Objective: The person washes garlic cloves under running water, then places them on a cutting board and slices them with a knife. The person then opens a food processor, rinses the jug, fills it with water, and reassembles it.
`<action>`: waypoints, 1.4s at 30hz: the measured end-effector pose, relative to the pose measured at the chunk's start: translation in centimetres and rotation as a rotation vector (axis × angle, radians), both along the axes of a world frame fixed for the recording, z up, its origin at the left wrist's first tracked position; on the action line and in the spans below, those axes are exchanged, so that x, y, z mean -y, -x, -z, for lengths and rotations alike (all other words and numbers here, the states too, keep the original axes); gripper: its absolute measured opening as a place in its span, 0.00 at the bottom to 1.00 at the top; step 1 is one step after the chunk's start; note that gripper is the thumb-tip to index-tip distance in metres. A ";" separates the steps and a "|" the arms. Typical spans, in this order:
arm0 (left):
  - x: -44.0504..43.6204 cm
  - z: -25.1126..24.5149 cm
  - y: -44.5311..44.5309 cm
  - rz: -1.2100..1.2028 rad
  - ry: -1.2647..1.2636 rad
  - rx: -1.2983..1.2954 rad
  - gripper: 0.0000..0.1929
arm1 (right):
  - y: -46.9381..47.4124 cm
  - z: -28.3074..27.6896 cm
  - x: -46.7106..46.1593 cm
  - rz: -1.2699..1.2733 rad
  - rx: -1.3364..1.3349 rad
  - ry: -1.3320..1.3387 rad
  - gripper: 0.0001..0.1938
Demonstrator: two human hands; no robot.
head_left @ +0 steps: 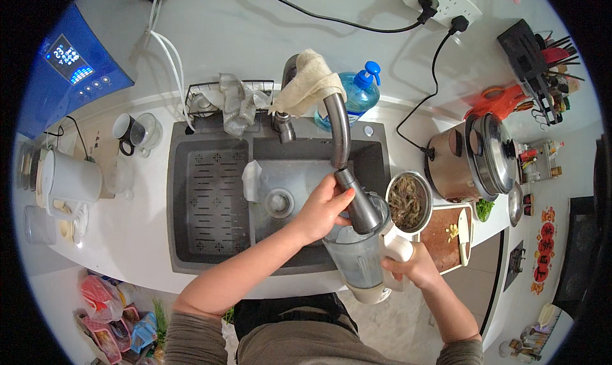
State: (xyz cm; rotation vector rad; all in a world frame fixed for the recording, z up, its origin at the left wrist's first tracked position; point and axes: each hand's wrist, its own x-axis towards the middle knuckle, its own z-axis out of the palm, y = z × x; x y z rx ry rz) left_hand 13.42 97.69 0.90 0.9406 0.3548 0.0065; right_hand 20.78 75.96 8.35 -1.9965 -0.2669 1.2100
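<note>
My left hand [322,209] grips the grey spray head [361,205] of the kitchen faucet, which points down into the mouth of a clear blender jug [354,260]. Whitish water or liquid shows inside the jug. My right hand [411,267] is closed round the jug's white handle [398,245], holding it over the front right edge of the dark double sink [210,264]. The curved faucet neck [338,126] rises behind, with a beige cloth [313,80] draped over it. Just right of the jug, a metal bowl [429,205] holds what look like raw shrimp.
A cutting board [432,241] with a knife [463,236] and chopped pieces lies at right, beyond it a steel cooker [454,159]. A blue pump bottle [361,95] stands behind the sink. Cups [125,128] and a white kettle [71,178] are at left.
</note>
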 end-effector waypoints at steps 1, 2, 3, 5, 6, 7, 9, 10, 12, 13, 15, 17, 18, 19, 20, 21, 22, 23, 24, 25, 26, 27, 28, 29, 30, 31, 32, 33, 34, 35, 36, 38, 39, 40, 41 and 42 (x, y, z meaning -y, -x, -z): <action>0.3 0.0 -0.2 -0.029 0.014 0.020 0.14 | 0.0 0.0 0.1 0.008 -0.001 0.002 0.10; 0.5 -0.1 -0.5 -0.030 0.027 0.009 0.13 | 0.0 0.0 0.1 0.023 -0.009 -0.008 0.10; 0.7 -0.1 -0.8 -0.047 0.023 0.008 0.13 | 0.1 0.0 0.2 0.040 -0.016 -0.018 0.10; 1.3 -0.1 -1.4 -0.079 0.018 0.002 0.13 | 0.0 -0.1 0.4 0.051 -0.021 -0.015 0.10; 1.6 -0.2 -1.7 -0.117 -0.005 0.001 0.12 | 0.0 -0.1 0.5 0.044 -0.019 -0.003 0.10; 1.9 -0.1 -2.0 -0.155 -0.029 -0.001 0.12 | 0.0 -0.1 0.5 0.038 -0.010 0.026 0.10; 2.2 0.1 -2.2 -0.200 -0.090 -0.009 0.12 | 0.1 -0.1 0.7 0.059 -0.024 -0.005 0.11; 2.2 0.3 -2.2 -0.208 -0.127 -0.014 0.11 | 0.1 -0.1 0.7 0.074 -0.024 0.011 0.12; 2.1 0.9 -1.9 -0.220 -0.234 -0.001 0.10 | 0.1 0.1 1.0 0.101 -0.057 -0.062 0.13; 1.8 1.2 -1.6 -0.225 -0.304 0.018 0.10 | 0.1 0.2 1.1 0.114 -0.076 -0.086 0.13; 1.1 1.9 -0.9 -0.180 -0.357 0.031 0.10 | 0.0 0.4 1.6 0.085 -0.086 -0.140 0.15; 0.6 2.3 0.0 -0.086 -0.335 0.010 0.11 | -0.2 0.6 2.2 0.047 -0.116 -0.183 0.17; 0.7 2.4 -0.1 -0.080 -0.296 0.008 0.11 | -0.3 0.8 2.5 0.023 -0.139 -0.200 0.18; 0.7 2.4 -0.1 -0.085 -0.291 0.040 0.12 | -0.4 0.9 2.8 -0.002 -0.166 -0.211 0.19; 0.7 2.4 -0.1 -0.088 -0.288 0.044 0.12 | -0.4 1.1 3.0 -0.015 -0.179 -0.232 0.21; 0.7 2.3 -0.2 -0.089 -0.297 0.062 0.12 | -0.3 1.3 3.1 -0.029 -0.194 -0.249 0.23; 0.6 2.3 -0.3 -0.081 -0.240 0.053 0.12 | -0.3 1.4 3.2 -0.040 -0.204 -0.277 0.25; 0.5 2.2 -0.3 -0.070 -0.196 0.056 0.13 | -0.3 1.5 3.3 -0.033 -0.218 -0.286 0.27; 0.4 2.1 -0.3 -0.065 -0.137 0.086 0.13 | -0.2 1.6 3.3 -0.023 -0.229 -0.307 0.30; 0.2 2.0 -0.3 -0.050 -0.118 0.077 0.14 | -0.1 1.6 3.2 -0.013 -0.248 -0.323 0.32; 0.0 2.0 -0.3 -0.040 -0.085 0.096 0.15 | -0.1 1.6 3.2 -0.037 -0.245 -0.325 0.32; -0.1 2.0 -0.3 -0.028 -0.050 0.115 0.16 | -0.2 1.5 3.1 -0.061 -0.250 -0.322 0.32; -0.1 2.0 -0.4 -0.001 -0.152 0.149 0.19 | -0.2 1.4 3.0 -0.086 -0.254 -0.317 0.32; -0.1 2.1 -0.4 0.027 -0.254 0.183 0.21 | -0.3 1.4 2.9 -0.090 -0.254 -0.314 0.32; -0.1 2.1 -0.5 0.077 -0.358 0.196 0.23 | -0.3 1.3 2.8 -0.094 -0.253 -0.312 0.32; -0.1 2.1 -0.5 0.067 -0.365 0.189 0.25 | -0.3 1.3 2.8 -0.099 -0.253 -0.303 0.32; -0.2 2.1 -0.6 0.078 -0.374 0.161 0.27 | -0.3 1.3 2.7 -0.103 -0.257 -0.309 0.31; -0.3 2.1 -0.6 0.089 -0.382 0.133 0.29 | -0.3 1.3 2.7 -0.107 -0.262 -0.309 0.31; -0.5 2.1 -0.5 0.085 -0.395 0.113 0.29 | -0.3 1.3 2.7 -0.112 -0.267 -0.308 0.30; -0.7 2.0 -0.2 0.079 -0.408 0.093 0.28 | -0.3 1.4 2.7 -0.117 -0.265 -0.286 0.30; -1.0 1.9 0.1 0.074 -0.422 0.072 0.28 | -0.2 1.5 2.7 -0.122 -0.263 -0.266 0.30; -2.0 1.7 0.7 0.096 -0.578 0.054 0.27 | 0.0 1.8 2.6 -0.134 -0.284 -0.225 0.29; -2.4 1.6 1.1 0.100 -0.645 0.056 0.27 | 0.1 2.0 2.5 -0.138 -0.288 -0.197 0.29; -2.7 1.5 1.3 0.047 -0.822 0.061 0.25 | 0.1 2.1 2.3 -0.142 -0.291 -0.168 0.28; -3.0 1.4 1.5 0.048 -0.873 0.056 0.25 | 0.2 2.3 2.2 -0.146 -0.294 -0.138 0.28; -3.4 1.3 1.7 0.049 -0.923 0.051 0.24 | 0.2 2.5 2.0 -0.156 -0.294 -0.116 0.27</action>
